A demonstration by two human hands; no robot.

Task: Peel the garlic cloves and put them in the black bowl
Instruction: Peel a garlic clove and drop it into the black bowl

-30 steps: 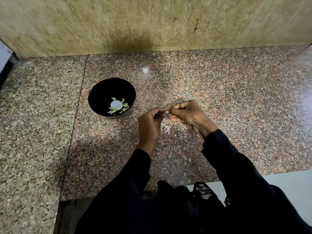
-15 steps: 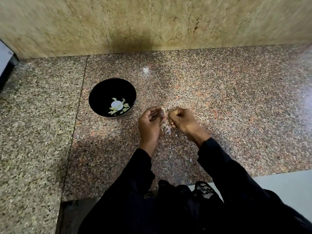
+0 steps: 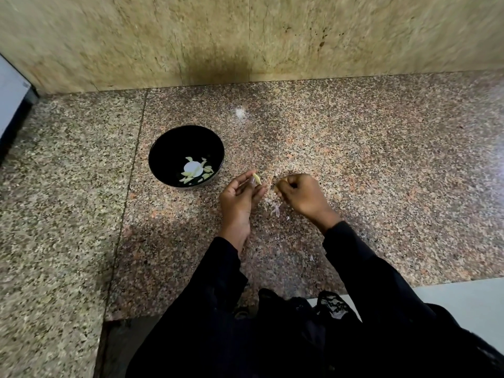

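The black bowl (image 3: 171,144) stands on the granite counter (image 3: 354,165), left of my hands, with several peeled pale garlic cloves (image 3: 195,171) in its bottom. My left hand (image 3: 238,199) pinches a peeled garlic clove (image 3: 256,178) at its fingertips, just right of the bowl's rim. My right hand (image 3: 304,196) hangs a little to the right, apart from the left, with its fingers curled and a small pale scrap of garlic skin (image 3: 276,189) pinched at the tips. Loose garlic skins (image 3: 275,209) lie on the counter between and below the two hands.
A beige stone wall (image 3: 245,36) closes the back of the counter. A white smear (image 3: 240,113) marks the counter behind the hands. A dark-edged white object (image 3: 11,105) stands at the far left. The counter's front edge runs just ahead of my black sleeves.
My hands, joined on the clove before, have drawn apart. The left hand now holds the bare clove nearer the bowl; the right hand has moved off to the right.
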